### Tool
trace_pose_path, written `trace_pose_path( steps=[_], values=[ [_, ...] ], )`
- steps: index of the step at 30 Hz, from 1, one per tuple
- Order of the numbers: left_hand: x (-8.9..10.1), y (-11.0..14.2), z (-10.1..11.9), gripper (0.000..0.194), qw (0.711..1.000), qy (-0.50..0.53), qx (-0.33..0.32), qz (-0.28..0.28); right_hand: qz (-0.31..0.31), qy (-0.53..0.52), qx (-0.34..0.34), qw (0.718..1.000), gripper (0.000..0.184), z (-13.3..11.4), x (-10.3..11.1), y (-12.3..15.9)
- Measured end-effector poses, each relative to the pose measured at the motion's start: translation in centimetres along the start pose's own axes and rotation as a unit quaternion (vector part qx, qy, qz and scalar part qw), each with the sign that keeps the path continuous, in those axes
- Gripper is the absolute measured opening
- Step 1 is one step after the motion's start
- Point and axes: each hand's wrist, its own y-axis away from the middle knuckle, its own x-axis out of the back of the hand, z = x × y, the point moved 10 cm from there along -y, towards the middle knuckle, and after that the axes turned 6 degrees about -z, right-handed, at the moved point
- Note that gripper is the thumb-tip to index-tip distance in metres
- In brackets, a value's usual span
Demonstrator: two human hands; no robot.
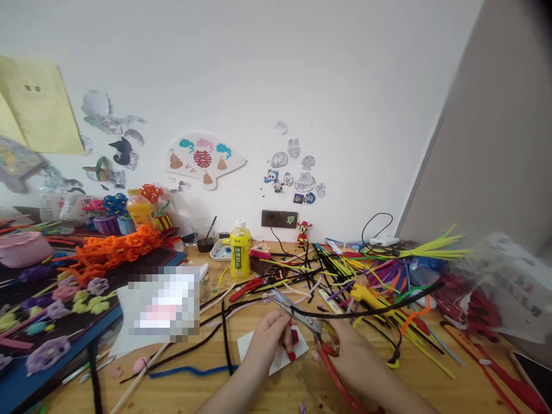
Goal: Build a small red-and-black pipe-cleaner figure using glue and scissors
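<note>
A person's two bare hands meet over a light wooden table point(185, 394), seen from above. The right hand point(345, 348) is wrapped around the red handles of metal scissors point(317, 328), whose silver blades point toward the upper left, across the front of the left hand point(268, 334). The left hand's fingers curl inward; I cannot tell whether they press together, or on what.

A long black fuzzy strip point(345, 315) crosses the blades and sweeps out to the right, past the right hand, its far end raised. Just beside the left fingertips is a small red and dark fuzzy piece point(295, 338), over a white card point(278, 367) that lies flat on the table.

With blades this near the left hand, it seems wise to keep those fingertips back from the cutting edges. Strips like this probably have a stiff core, so biting near the scissors' pivot should need less force than using the tips. Steadying the strip's long free end would likely stop it twisting.

Beyond the hands stands a yellow drink bottle with a white cap point(240, 253); a multicoloured tangle of strips point(366, 273) spreads to the right.
</note>
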Motion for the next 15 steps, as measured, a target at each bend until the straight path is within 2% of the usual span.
trace_pose_path(
  steps=[7,15],
  values=[
    [0.2,-0.3,-0.6,0.034,0.999,-0.03,0.01,-0.011,-0.029,-0.007,0.016,0.999,0.045,-0.3,-0.6,-0.3],
    [0.4,0.1,0.3,0.039,0.995,-0.095,-0.004,-0.001,-0.038,-0.015,0.041,0.998,0.031,-0.9,-0.3,-0.5]
  ],
)
